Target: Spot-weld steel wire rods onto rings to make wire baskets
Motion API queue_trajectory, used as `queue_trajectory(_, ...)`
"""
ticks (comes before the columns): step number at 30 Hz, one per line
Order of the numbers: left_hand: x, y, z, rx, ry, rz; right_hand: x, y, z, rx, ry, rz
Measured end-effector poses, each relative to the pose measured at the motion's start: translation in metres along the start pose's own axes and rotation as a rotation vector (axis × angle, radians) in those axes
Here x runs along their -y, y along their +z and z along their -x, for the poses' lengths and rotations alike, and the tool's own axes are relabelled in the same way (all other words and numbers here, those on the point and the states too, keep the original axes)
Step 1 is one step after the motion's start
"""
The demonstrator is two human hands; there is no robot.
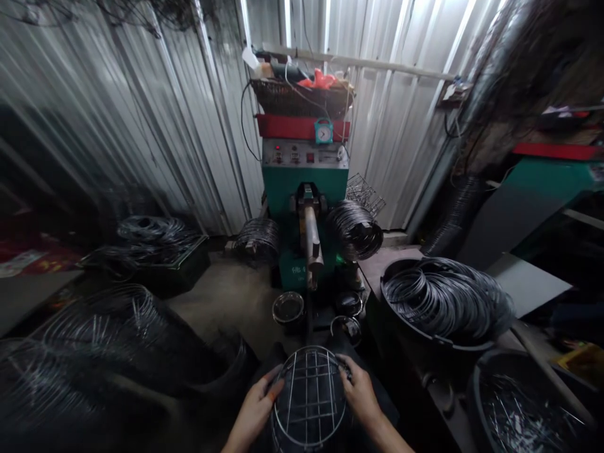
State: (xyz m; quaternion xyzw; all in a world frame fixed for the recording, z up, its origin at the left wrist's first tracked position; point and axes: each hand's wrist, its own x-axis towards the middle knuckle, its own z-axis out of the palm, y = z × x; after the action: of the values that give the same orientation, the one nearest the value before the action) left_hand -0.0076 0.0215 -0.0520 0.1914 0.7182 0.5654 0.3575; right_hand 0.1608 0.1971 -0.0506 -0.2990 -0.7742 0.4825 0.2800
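Observation:
A round wire rack (306, 396), made of a metal ring with crossing straight wires inside, is held low in front of me over my lap. My left hand (258, 401) grips its left rim, thumb on top and fingers around the edge. On the opposite side, my right hand (361, 391) is closed on the upper right rim, fingers bent. Beyond the rack stands a green welding-type machine (278, 182) with a metal arm (312, 242) pointing toward me. What lies under the rack is mostly hidden.
Coils of wire rings hang at the machine's left (257, 239) and right (356, 229). A black tub (394, 314) of wire rings and a bin (476, 390) of short metal pieces stand right. Stacked wire frames (108, 333) fill the left. Small round containers (287, 308) sit below the machine.

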Motion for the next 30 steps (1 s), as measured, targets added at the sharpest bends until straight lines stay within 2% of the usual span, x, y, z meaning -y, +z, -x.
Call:
queue_trajectory(4,-0.004,0.001,0.006,-0.024,0.024,-0.146,0.003,-0.004,0.001,0.049,-0.002,0.071)
queue_trajectory(8,-0.004,0.002,0.010,-0.016,0.012,-0.154,0.004,-0.005,0.001,0.102,0.032,0.110)
queue_trajectory(18,-0.008,0.002,0.015,-0.030,-0.021,-0.214,0.001,-0.006,0.001,0.132,0.057,0.092)
queue_trajectory(22,-0.009,0.003,0.017,-0.022,-0.007,-0.254,-0.002,-0.010,0.002,0.162,0.080,0.053)
queue_trajectory(30,-0.006,0.011,0.030,-0.120,0.042,-0.226,-0.003,-0.007,0.001,0.127,0.161,-0.099)
